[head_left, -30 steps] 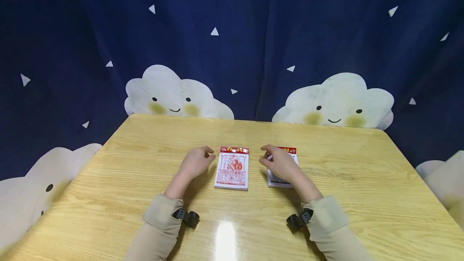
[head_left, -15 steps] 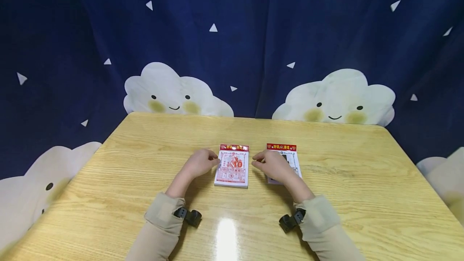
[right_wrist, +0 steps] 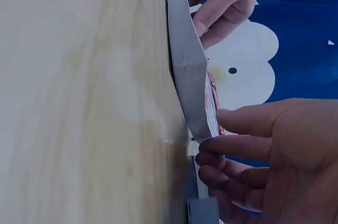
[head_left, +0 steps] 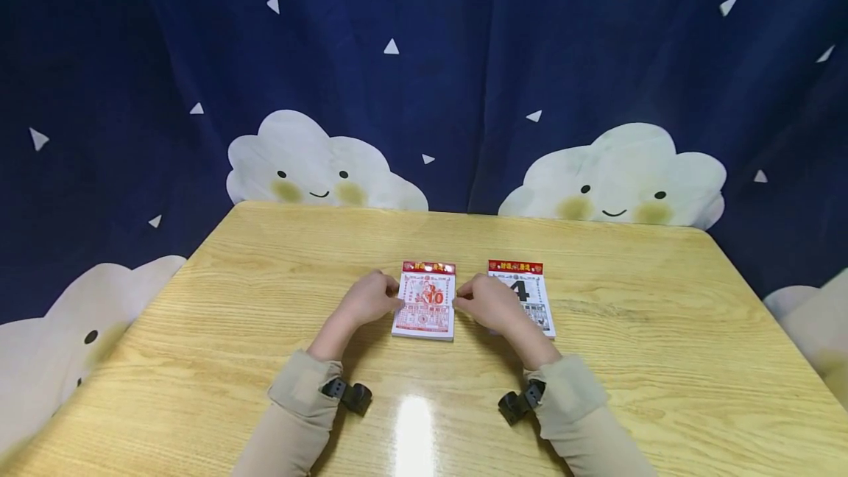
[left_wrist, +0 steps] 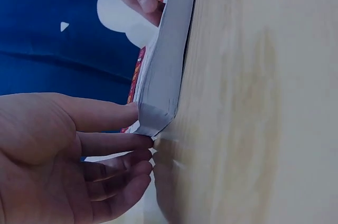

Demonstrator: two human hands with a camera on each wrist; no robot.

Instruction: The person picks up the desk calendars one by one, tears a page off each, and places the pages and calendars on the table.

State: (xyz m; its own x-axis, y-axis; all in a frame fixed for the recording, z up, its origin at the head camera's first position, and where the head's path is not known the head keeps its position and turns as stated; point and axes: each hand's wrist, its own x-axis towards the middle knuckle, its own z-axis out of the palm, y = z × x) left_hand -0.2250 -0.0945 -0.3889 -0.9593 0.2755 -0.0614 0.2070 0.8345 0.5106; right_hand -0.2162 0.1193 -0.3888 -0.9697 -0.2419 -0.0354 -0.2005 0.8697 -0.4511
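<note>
A tear-off calendar (head_left: 424,321) with a red header strip and red print lies face up in the middle of the table. At its left edge, the thumb and index finger of my left hand (head_left: 364,298) pinch the side of the thick page block. My right hand (head_left: 489,302) has thumb and index finger at the opposite edge, the pad's side between them in the right wrist view. A second tear-off calendar (head_left: 538,309), printed in black with a large 4, lies to the right. My right hand and wrist cover its lower left part.
The light wood table (head_left: 265,256) reaches back to a dark blue curtain (head_left: 437,43) with white smiling clouds. Each wrist wears a black camera on a strap. A bright glare spot lies on the near part of the table.
Both hands have moved inward to the sides of the red-printed calendar. The right hand shifted left off the black-printed calendar, uncovering more of it.
</note>
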